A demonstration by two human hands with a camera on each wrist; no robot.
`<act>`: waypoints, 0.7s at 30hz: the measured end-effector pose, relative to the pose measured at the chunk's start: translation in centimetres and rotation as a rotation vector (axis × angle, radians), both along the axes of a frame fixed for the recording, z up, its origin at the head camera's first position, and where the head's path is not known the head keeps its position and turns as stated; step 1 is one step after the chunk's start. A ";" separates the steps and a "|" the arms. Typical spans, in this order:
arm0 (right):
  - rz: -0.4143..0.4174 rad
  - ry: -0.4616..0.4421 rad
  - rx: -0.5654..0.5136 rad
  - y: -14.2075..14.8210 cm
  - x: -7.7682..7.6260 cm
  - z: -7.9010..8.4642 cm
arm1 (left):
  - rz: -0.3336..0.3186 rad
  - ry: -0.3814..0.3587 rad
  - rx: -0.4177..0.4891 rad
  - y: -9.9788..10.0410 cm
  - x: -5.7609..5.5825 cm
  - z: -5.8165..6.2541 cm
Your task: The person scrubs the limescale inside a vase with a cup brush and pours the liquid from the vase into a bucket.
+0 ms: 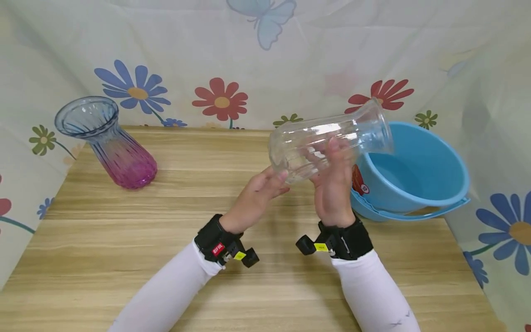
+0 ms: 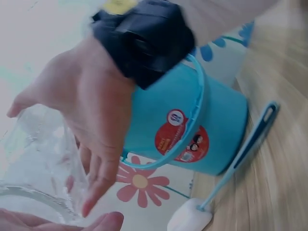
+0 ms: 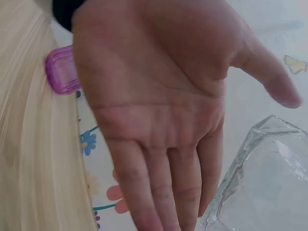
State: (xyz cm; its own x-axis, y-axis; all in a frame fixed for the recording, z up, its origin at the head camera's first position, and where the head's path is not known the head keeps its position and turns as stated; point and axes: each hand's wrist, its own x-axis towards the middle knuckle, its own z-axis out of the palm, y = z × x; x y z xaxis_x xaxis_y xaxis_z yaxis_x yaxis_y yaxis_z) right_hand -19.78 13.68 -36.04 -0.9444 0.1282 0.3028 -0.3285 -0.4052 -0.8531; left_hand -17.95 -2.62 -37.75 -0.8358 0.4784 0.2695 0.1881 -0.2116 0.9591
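Note:
A clear glass vase is held tilted nearly on its side above the table, its flared mouth to the right before the bucket's rim. My right hand grips it from below, thumb and fingers on either side of the glass, as the left wrist view shows. Near the vase's base is my left hand, its fingers nearly straight. In the right wrist view that left hand shows its palm, thumb spread away from the glass. Whether its fingertips touch the vase cannot be told.
A blue bucket with a handle stands at the right of the wooden table. By its foot lies a brush with a white head. At the far left stands a blue-to-pink glass vase. Flowered cloth hangs behind.

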 end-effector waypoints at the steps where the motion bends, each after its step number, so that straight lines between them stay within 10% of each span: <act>1: -0.004 -0.002 0.012 -0.1 -0.1 -0.2 | 0.009 -0.026 0.020 -0.1 -0.3 -0.3; 21: -0.047 -0.059 0.418 -2.7 -1.2 -2.4 | 0.114 -0.480 0.219 -1.7 -3.3 -3.6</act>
